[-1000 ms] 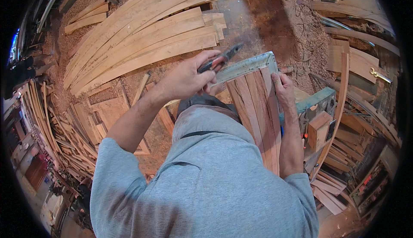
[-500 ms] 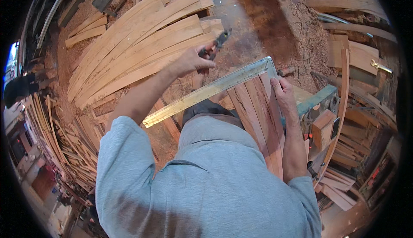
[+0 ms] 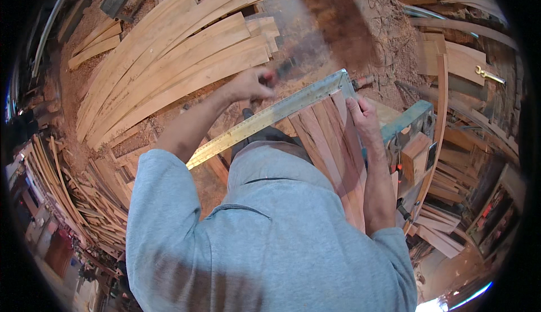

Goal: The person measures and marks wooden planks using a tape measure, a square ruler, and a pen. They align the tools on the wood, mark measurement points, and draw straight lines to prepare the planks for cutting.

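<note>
Bending over reddish-brown wooden boards [image 3: 332, 148] that stand side by side on edge before them, a person in a grey sweatshirt [image 3: 265, 239] works in a timber-strewn workshop. The left hand [image 3: 248, 85] is closed around a small red-handled tool [image 3: 280, 73], its dark tip blurred, held just above the long arm of a large metal carpenter's square [image 3: 270, 117]. That square lies slantwise across the top ends of the boards, its yellowed long arm running down toward the person's left elbow and its corner sitting at the far upper edge of the boards. The right hand [image 3: 363, 114] rests beside that corner, fingers [image 3: 354, 104] pressed on the top of the boards and against the square's short arm; it grips nothing closed, the palm lying flat along the wood. To the right of the boards stands a blue-green metal machine [image 3: 408, 123] with a pale wooden block [image 3: 414, 157] fixed to it. Behind the left hand, a broad pile of long, pale, curved wooden slats [image 3: 169, 64] fans across the sawdust-covered floor [image 3: 389, 36]. More thin slats [image 3: 62, 188] are stacked along the left, and loose planks [image 3: 451, 64] lean at the right.
</note>
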Available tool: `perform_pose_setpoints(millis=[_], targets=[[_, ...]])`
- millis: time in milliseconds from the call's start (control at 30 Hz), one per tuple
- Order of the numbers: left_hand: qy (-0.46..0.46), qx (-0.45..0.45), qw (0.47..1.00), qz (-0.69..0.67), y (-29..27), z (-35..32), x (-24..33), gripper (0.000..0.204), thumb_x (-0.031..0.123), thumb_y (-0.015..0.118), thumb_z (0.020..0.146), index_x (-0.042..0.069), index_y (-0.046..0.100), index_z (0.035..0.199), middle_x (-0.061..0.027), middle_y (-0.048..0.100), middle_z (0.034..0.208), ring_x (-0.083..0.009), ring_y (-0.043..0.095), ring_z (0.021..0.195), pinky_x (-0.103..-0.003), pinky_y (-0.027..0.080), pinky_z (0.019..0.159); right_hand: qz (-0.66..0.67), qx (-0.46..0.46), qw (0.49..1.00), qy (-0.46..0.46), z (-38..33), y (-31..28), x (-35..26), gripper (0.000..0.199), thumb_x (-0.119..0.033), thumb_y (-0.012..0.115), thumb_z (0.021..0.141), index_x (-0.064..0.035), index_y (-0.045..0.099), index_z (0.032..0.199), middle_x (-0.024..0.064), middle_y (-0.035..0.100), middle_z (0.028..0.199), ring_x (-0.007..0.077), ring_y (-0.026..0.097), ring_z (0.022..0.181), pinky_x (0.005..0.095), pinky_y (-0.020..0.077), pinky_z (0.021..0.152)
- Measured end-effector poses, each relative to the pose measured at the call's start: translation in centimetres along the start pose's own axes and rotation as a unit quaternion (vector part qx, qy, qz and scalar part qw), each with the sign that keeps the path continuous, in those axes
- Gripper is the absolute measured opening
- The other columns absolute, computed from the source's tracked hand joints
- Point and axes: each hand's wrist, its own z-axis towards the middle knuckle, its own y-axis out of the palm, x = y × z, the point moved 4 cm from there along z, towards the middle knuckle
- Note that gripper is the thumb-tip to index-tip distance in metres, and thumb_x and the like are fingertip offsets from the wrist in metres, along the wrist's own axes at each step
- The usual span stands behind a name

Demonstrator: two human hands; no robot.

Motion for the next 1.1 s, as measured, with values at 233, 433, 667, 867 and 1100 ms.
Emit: perform_pose_setpoints(millis=[233, 433, 667, 867, 1100], targets=[[0.001, -0.007, 1.000, 0.024, -0.4, 3.1, 0.6, 0.027, 0.019, 0.083, 0.079, 0.006, 0.065, 0.096, 0.0008, 0.063, 0.080, -0.0111, 0.060, 0.075, -0.031, 0.052, 0.062, -0.008, 0.009, 1.000, -0.019, 0.0, -0.1, 0.6, 0.030, -0.031, 0.063, 0.104, -0.0032, 0.066, 0.096, -0.0075, 0.052, 0.080, 0.0056, 0.045, 0.077, 0.0248, 0.0396, 0.068], [0.065, -0.015, 0.991, 0.115, 1.0, 3.4, 1.7, 0.027, 0.016, 0.082, 0.080, 0.007, 0.067, 0.100, -0.0022, 0.064, 0.076, -0.0115, 0.061, 0.071, -0.030, 0.051, 0.060, -0.044, 0.007, 0.998, -0.033, 0.3, -0.2, 0.8, 0.030, -0.030, 0.062, 0.105, -0.0026, 0.064, 0.094, -0.0062, 0.051, 0.079, 0.0074, 0.044, 0.076, 0.0256, 0.0397, 0.068], [0.062, 0.019, 0.953, 0.295, -0.1, 4.9, 2.8, 0.048, 0.023, 0.085, 0.075, 0.014, 0.067, 0.117, -0.0094, 0.074, 0.102, -0.0278, 0.069, 0.095, -0.042, 0.053, 0.085, -0.022, -0.001, 1.000, -0.013, 0.2, -0.1, 1.1, 0.032, -0.031, 0.061, 0.105, -0.0013, 0.063, 0.092, -0.0054, 0.052, 0.080, 0.0082, 0.044, 0.077, 0.0270, 0.0402, 0.068], [0.104, -0.020, 0.969, 0.225, 1.5, 6.1, 2.1, 0.039, 0.014, 0.083, 0.078, 0.008, 0.066, 0.112, -0.0044, 0.068, 0.087, -0.0137, 0.068, 0.079, -0.032, 0.056, 0.065, -0.030, -0.003, 0.999, -0.014, 0.1, -0.1, 0.3, 0.033, -0.032, 0.060, 0.106, -0.0007, 0.065, 0.095, -0.0061, 0.051, 0.079, 0.0077, 0.044, 0.078, 0.0266, 0.0401, 0.069], [0.101, 0.069, 0.956, 0.265, 0.4, 6.2, 0.6, 0.027, 0.015, 0.083, 0.079, 0.008, 0.064, 0.097, -0.0031, 0.064, 0.081, -0.0147, 0.062, 0.078, -0.033, 0.052, 0.071, -0.027, -0.016, 0.999, -0.019, 0.0, -0.1, 0.3, 0.032, -0.031, 0.061, 0.105, -0.0006, 0.069, 0.106, -0.0059, 0.055, 0.084, 0.0068, 0.047, 0.081, 0.0251, 0.0416, 0.072]])
